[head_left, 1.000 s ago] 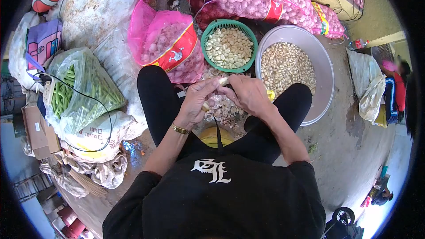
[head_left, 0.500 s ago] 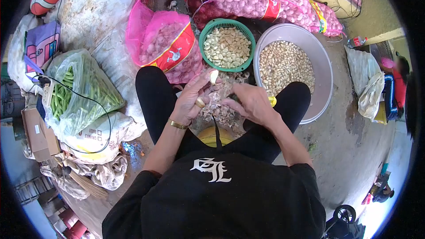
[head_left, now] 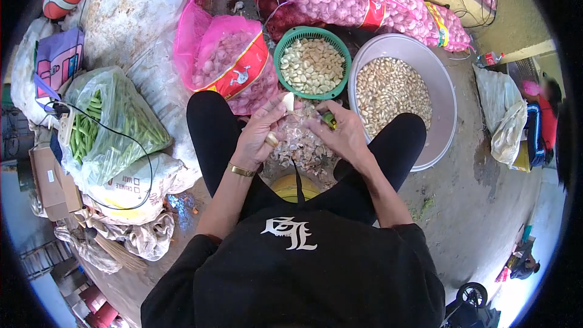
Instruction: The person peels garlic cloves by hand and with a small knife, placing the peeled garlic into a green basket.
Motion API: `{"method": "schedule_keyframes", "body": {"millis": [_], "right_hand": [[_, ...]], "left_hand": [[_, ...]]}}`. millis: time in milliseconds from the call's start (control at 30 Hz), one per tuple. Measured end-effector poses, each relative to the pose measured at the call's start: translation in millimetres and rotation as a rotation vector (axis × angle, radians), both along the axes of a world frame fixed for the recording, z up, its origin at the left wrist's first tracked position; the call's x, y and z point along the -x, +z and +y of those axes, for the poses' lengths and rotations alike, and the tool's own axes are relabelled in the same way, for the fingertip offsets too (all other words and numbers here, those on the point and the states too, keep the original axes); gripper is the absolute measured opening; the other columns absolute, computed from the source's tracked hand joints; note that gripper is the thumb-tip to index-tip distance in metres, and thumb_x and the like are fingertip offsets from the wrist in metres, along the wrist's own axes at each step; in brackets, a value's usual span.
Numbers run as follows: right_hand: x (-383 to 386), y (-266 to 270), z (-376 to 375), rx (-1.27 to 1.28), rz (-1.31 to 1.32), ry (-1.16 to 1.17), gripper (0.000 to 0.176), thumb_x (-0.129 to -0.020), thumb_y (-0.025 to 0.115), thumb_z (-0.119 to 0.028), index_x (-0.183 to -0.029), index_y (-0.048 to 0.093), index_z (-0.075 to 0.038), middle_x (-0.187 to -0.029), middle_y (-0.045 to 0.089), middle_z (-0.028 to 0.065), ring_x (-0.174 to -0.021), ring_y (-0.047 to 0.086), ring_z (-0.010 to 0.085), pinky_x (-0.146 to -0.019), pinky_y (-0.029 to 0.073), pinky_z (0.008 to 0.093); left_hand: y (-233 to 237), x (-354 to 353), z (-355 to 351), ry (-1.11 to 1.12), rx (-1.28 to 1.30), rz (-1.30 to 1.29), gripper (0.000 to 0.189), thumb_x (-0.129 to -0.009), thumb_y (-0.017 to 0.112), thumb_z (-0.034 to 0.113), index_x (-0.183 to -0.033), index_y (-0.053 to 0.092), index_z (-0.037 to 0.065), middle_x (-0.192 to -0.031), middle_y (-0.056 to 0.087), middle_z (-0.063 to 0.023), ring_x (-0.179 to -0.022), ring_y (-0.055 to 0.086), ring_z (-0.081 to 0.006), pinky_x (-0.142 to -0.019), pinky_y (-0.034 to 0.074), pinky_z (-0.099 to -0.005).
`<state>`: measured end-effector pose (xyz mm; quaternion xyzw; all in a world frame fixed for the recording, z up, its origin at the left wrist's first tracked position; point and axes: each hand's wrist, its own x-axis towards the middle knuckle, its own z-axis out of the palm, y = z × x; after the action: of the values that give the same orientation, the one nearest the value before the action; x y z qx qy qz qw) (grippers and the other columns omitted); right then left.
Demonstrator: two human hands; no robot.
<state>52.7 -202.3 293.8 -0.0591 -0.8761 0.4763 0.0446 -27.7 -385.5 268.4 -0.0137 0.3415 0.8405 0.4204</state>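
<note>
My left hand (head_left: 257, 136) pinches a white garlic clove (head_left: 288, 101) between thumb and fingertips. A second pale piece, probably a clove (head_left: 271, 140), is tucked against its lower fingers. Facing it, my right hand (head_left: 345, 136) is curled around a small tool with a yellow-green handle (head_left: 329, 119); its working end is hidden. Below and between the hands lies a heap of papery garlic skins (head_left: 300, 146). Just beyond them stands a green basket (head_left: 345, 74) of peeled cloves. To the right, a large grey basin (head_left: 446, 106) holds many unpeeled cloves.
An open pink mesh sack of garlic (head_left: 212, 45) stands at front left, with more full sacks (head_left: 388, 6) behind. Left of my knees are a plastic bag of green pods (head_left: 115, 124) and white sacks (head_left: 143, 188). A yellow container (head_left: 294, 188) sits between my legs.
The yellow-green handle has turned in my right hand, now showing near the fingers instead of by the wrist. The clove in my left fingertips has shifted slightly, and its tilt differs.
</note>
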Motion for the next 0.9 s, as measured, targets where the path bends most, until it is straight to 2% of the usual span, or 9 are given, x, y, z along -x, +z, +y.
{"method": "schedule_keyframes", "body": {"millis": [33, 67, 133, 300, 333, 433, 633, 767, 900], "right_hand": [[2, 1, -4, 0.167, -0.033, -0.069, 0.022, -0.083, 0.071, -0.016, -0.096, 0.065, 0.001, -0.081, 0.068, 0.0136, -0.072, 0.065, 0.0179, -0.066, 0.049, 0.0321], [5, 0, -7, 0.167, -0.033, -0.07, 0.022, -0.083, 0.071, -0.016, -0.096, 0.065, 0.001, -0.081, 0.068, 0.0136, -0.072, 0.065, 0.0179, -0.066, 0.049, 0.0321], [12, -6, -13, 0.411, 0.053, -0.069, 0.024, -0.086, 0.07, -0.014, -0.103, 0.067, 0.001, -0.084, 0.07, 0.0068, -0.076, 0.059, 0.0078, -0.071, 0.049, 0.0267], [19, -14, -19, 0.569, 0.025, -0.081, 0.023, -0.088, 0.067, -0.014, -0.105, 0.067, 0.003, -0.087, 0.07, 0.0031, -0.078, 0.057, 0.0062, -0.073, 0.048, 0.0251], [19, -14, -18, 0.603, 0.051, -0.085, 0.023, -0.088, 0.067, -0.013, -0.104, 0.068, 0.004, -0.086, 0.069, 0.0026, -0.078, 0.057, 0.006, -0.072, 0.048, 0.0252], [16, -9, -19, 0.48, 0.031, -0.114, 0.022, -0.089, 0.066, -0.013, -0.103, 0.068, 0.004, -0.081, 0.068, 0.0018, -0.075, 0.056, 0.0052, -0.068, 0.048, 0.025], [17, -8, -24, 0.548, 0.079, -0.178, 0.021, -0.09, 0.066, -0.014, -0.101, 0.069, 0.004, -0.073, 0.067, 0.0035, -0.062, 0.057, 0.0041, -0.055, 0.046, 0.0217], [18, -8, -23, 0.518, 0.09, -0.164, 0.022, -0.089, 0.067, -0.014, -0.1, 0.069, 0.004, -0.07, 0.066, 0.0035, -0.059, 0.058, 0.0049, -0.053, 0.046, 0.0216], [19, -17, -22, 0.48, 0.084, -0.186, 0.02, -0.088, 0.068, -0.013, -0.098, 0.07, 0.004, -0.067, 0.065, 0.0026, -0.059, 0.058, 0.0049, -0.052, 0.046, 0.0222]], "left_hand": [[1, -3, 3, 0.053, 0.07, -0.05, 0.032, -0.097, 0.055, 0.015, -0.127, 0.052, 0.005, -0.112, 0.064, -0.0093, -0.086, 0.063, -0.007, -0.054, 0.051, -0.0153], [1, -4, 6, 0.106, 0.14, -0.101, 0.031, -0.097, 0.055, 0.015, -0.126, 0.053, 0.006, -0.111, 0.064, -0.0092, -0.085, 0.062, -0.0057, -0.052, 0.05, -0.0149], [-9, -5, 6, 0.09, 0.102, -0.083, 0.031, -0.096, 0.056, 0.014, -0.126, 0.053, 0.006, -0.11, 0.065, -0.0084, -0.084, 0.062, -0.0054, -0.052, 0.05, -0.0148], [-6, -10, 11, 0.127, 0.118, -0.096, 0.032, -0.095, 0.058, 0.014, -0.126, 0.055, 0.005, -0.106, 0.065, -0.0053, -0.079, 0.062, -0.005, -0.049, 0.049, -0.0154], [-10, -11, 9, 0.138, 0.108, -0.033, 0.032, -0.095, 0.058, 0.014, -0.125, 0.056, 0.005, -0.105, 0.065, -0.0046, -0.076, 0.062, -0.0053, -0.048, 0.05, -0.0154], [-11, -14, 12, 0.175, 0.159, 0.082, 0.03, -0.095, 0.059, 0.014, -0.123, 0.058, 0.004, -0.102, 0.066, -0.0043, -0.072, 0.062, -0.0059, -0.046, 0.051, -0.0157], [0, -20, 18, 0.169, 0.253, 0.164, 0.032, -0.094, 0.059, 0.014, -0.123, 0.058, 0.001, -0.1, 0.066, -0.0057, -0.072, 0.062, -0.0062, -0.047, 0.054, -0.0169], [-4, -17, 15, 0.084, 0.245, 0.203, 0.034, -0.096, 0.058, 0.015, -0.127, 0.056, 0.0, -0.103, 0.066, -0.0059, -0.074, 0.062, -0.0057, -0.049, 0.055, -0.0177], [-2, -19, 19, 0.094, 0.311, 0.292, 0.037, -0.097, 0.055, 0.016, -0.131, 0.053, 0.0, -0.107, 0.065, -0.0055, -0.076, 0.061, -0.0054, -0.05, 0.054, -0.0183]]}}
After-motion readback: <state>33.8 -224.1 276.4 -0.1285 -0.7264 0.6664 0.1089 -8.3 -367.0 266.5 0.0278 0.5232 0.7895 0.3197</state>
